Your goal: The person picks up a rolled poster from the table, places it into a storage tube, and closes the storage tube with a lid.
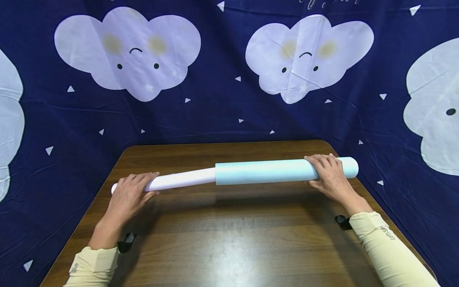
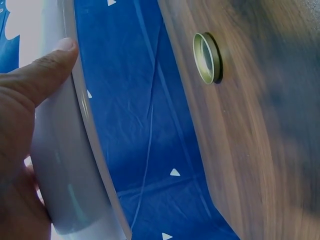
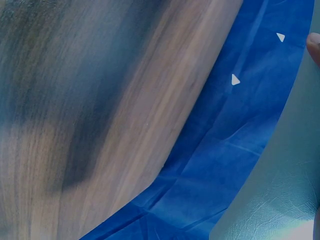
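Note:
My left hand (image 1: 130,196) grips a slim white roll (image 1: 183,179) near its left end. In the left wrist view, the thumb (image 2: 55,60) lies along the roll's smooth side, where a long edge shows. My right hand (image 1: 330,175) holds a thicker light blue roll (image 1: 267,171) near its right end. Fine creases mark this blue roll (image 3: 270,200) in the right wrist view. The white roll's right end meets the blue one's left end and seems to go inside it; the join itself is hidden. Both rolls are held above the table, nearly level, the white one sloping down leftward.
Below lies a brown wood-grain table (image 1: 229,223) with rounded far corners. A gold-coloured ring (image 2: 207,58) is on its surface in the left wrist view. Behind hangs a dark blue cloth (image 1: 215,115) printed with white clouds and triangles.

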A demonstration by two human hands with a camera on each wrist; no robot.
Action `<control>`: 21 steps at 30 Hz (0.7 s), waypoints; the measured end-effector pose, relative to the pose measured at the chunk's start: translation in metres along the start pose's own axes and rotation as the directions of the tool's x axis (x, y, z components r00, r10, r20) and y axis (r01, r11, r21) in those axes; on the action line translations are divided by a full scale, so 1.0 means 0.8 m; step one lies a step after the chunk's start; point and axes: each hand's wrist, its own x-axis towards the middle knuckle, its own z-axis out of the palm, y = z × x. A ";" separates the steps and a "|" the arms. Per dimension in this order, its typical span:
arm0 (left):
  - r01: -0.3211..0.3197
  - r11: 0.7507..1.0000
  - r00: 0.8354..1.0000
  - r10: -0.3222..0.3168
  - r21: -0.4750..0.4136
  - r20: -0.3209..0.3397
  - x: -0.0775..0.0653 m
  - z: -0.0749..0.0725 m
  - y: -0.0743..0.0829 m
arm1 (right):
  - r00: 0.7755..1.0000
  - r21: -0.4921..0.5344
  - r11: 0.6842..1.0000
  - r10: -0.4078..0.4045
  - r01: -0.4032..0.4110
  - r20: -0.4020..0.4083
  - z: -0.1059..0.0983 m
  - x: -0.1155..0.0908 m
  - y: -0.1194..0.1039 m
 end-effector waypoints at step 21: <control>-0.056 0.998 0.998 0.056 -0.023 0.002 0.017 0.017 0.017 | 1.000 0.003 1.000 -0.011 0.011 -0.004 0.002 0.004 -0.008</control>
